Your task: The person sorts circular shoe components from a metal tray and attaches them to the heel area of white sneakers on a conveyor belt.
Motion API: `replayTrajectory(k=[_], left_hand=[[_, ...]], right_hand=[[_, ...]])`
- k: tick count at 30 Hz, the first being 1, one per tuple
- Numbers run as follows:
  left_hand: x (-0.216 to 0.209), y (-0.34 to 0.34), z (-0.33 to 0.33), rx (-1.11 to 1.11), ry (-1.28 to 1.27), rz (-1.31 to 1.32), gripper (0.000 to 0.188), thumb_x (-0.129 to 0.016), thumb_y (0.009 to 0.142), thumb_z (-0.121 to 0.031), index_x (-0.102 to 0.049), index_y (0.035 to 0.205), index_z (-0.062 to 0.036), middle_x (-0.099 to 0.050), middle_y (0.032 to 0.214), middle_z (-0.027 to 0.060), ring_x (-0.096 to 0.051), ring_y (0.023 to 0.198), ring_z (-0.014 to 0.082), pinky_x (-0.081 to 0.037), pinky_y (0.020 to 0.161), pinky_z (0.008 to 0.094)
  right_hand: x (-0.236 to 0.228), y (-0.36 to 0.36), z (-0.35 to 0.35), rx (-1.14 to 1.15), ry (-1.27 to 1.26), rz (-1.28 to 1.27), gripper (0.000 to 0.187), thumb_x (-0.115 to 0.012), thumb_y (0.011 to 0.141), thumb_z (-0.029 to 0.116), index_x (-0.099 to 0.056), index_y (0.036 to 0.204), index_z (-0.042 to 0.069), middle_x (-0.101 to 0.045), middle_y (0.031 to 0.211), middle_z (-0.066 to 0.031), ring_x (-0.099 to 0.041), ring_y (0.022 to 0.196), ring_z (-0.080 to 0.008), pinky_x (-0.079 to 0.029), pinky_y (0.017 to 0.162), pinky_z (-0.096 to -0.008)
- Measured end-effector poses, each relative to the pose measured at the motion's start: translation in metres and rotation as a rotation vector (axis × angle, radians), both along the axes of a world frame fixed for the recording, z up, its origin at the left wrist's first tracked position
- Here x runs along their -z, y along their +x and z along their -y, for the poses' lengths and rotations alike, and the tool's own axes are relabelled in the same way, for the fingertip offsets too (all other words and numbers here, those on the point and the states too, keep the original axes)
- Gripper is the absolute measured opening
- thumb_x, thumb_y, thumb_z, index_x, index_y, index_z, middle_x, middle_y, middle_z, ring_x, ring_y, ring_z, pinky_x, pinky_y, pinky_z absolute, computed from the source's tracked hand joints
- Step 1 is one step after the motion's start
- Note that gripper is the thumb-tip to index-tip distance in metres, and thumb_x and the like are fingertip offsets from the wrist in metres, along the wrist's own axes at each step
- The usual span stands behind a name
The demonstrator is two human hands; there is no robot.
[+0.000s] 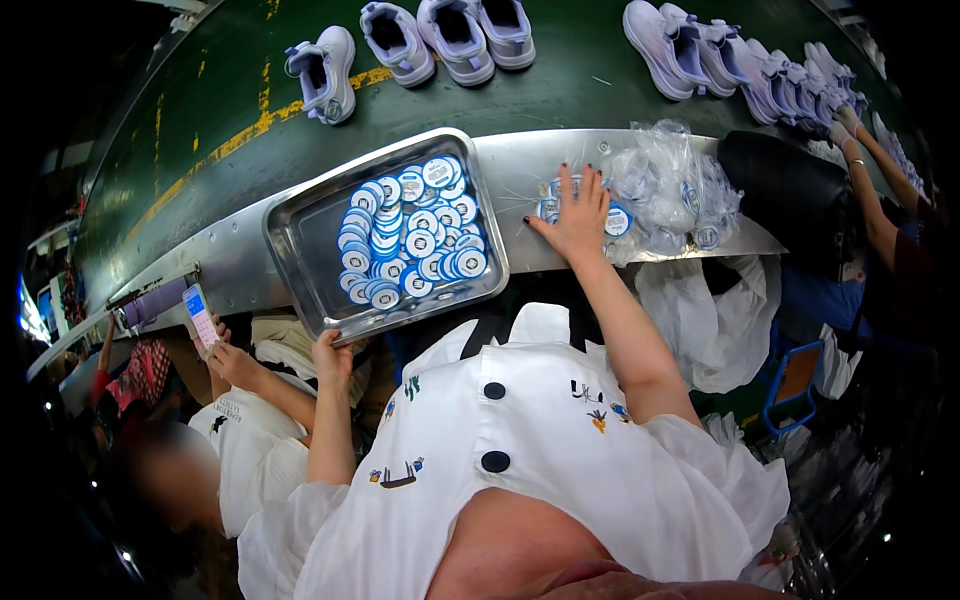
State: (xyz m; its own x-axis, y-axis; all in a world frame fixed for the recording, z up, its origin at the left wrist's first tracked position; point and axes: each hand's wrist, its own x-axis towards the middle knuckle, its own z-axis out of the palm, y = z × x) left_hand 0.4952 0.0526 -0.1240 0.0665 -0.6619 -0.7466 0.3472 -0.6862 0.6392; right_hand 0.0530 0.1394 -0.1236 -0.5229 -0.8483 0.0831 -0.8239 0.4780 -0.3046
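Observation:
A shallow metal tray rests tilted on the metal ledge, with many round blue-and-white tags heaped toward its right side. At the tray's near left corner, my left hand grips the rim. To the right of the tray, my right hand lies palm down on the ledge, fingers spread. Some round tags stick out from under and around it, and one blue-and-white tag shows just right of the wrist. Beside that lies a pile of clear plastic bags, some with round tags in them.
White-lilac sneakers stand on the green belt beyond the metal ledge. A black bag-like object sits at the ledge's right. A person holding a phone is at left; another person's hands reach toward shoes at far right.

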Motion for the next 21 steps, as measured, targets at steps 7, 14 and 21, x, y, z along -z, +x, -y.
replayTrajectory(k=[7,14,21], left_hand=[[0.005,0.024,0.01,0.005,0.008,0.025,0.02,-0.044,0.073,0.003,-0.047,0.092,0.0085,-0.054,0.095,0.0168,-0.056,0.088,0.0289,-0.048,0.082,0.0424],[0.008,0.031,0.021,0.071,-0.004,-0.022,0.019,-0.046,0.072,0.002,-0.049,0.09,0.0074,-0.056,0.092,0.0145,-0.058,0.085,0.0273,-0.051,0.077,0.04],[0.015,0.028,0.031,0.093,-0.003,-0.008,0.019,-0.045,0.072,0.003,-0.05,0.09,0.0071,-0.056,0.092,0.0142,-0.058,0.085,0.0272,-0.051,0.076,0.0401]], right_hand=[[0.023,-0.003,-0.006,-0.12,-0.176,-0.126,0.061,-0.068,0.065,0.044,-0.053,0.115,0.012,-0.04,0.127,-0.0198,-0.035,0.119,-0.037,-0.03,0.093,-0.0487],[0.027,-0.004,-0.006,-0.184,-0.274,-0.046,0.043,-0.07,0.063,0.033,-0.058,0.099,0.011,-0.053,0.093,-0.0079,-0.051,0.082,-0.0258,-0.042,0.065,-0.0375],[0.025,0.001,0.004,-0.011,-0.314,0.001,0.03,-0.07,0.063,0.031,-0.056,0.077,0.009,-0.054,0.072,-0.0076,-0.055,0.066,-0.0261,-0.043,0.055,-0.0367]])
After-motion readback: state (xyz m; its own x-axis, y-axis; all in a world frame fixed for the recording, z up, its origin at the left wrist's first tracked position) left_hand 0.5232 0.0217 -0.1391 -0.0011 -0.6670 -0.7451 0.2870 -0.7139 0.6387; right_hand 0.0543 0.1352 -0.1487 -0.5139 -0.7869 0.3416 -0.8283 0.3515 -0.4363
